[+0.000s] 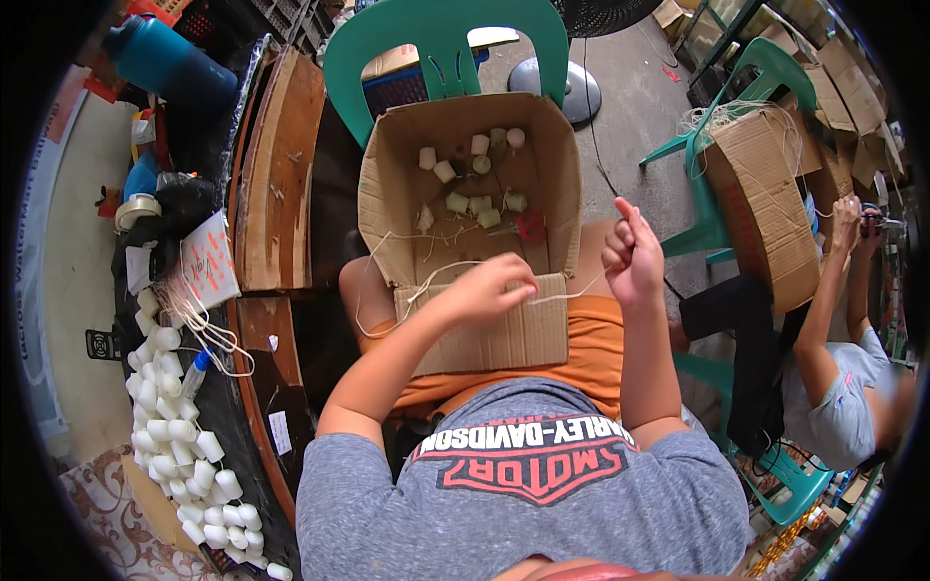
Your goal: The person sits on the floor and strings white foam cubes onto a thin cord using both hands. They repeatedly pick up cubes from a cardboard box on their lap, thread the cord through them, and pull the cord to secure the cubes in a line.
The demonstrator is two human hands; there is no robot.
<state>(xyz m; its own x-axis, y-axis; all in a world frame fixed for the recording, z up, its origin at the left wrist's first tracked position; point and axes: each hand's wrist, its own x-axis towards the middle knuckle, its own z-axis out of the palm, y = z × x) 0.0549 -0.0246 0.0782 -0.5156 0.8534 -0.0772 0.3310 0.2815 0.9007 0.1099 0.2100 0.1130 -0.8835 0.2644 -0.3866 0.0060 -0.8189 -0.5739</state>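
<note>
Your cardboard box (469, 334) opens toward you, holding short pale cylinders (480, 205), some white and some greenish, with a small red thing (531, 227) at its right side. Above the box's front flap, your left hand (502, 286) pinches the string (552, 297); its long axis there runs crosswise, rising rightward. A loose loop curves past the box's left edge. Right of the box, your right hand (635, 254) is raised, fingers curled; I cannot tell whether it grips the string.
</note>
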